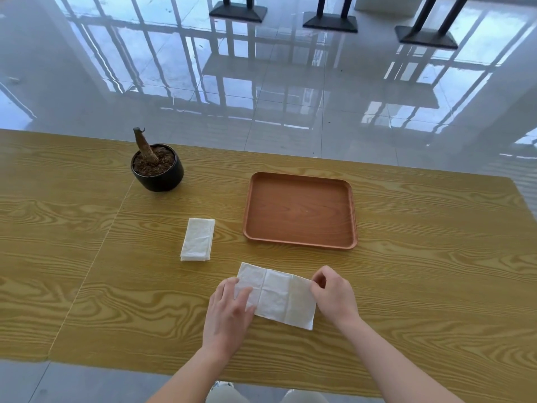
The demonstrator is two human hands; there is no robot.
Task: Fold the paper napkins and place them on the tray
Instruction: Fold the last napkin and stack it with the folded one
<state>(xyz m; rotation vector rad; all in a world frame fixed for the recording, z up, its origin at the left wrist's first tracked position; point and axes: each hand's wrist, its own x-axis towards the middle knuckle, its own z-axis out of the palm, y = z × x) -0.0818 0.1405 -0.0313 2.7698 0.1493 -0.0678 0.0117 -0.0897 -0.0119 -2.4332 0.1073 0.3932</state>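
Observation:
A white paper napkin [277, 296] lies flat on the wooden table [421, 271] in front of me, unfolded into a long strip with visible creases. My left hand [228, 314] rests flat on its left end, fingers spread. My right hand [332, 293] pinches its right edge between thumb and fingers. A small stack of folded white napkins [198, 239] sits to the left, behind the strip. The brown rectangular tray [300, 178] stands behind the strip to the right, with nothing on it.
A black pot with soil and a bare stump [157, 167] stands at the back left of the table. Beyond the table's far edge is a glossy tiled floor with black table bases [329, 21].

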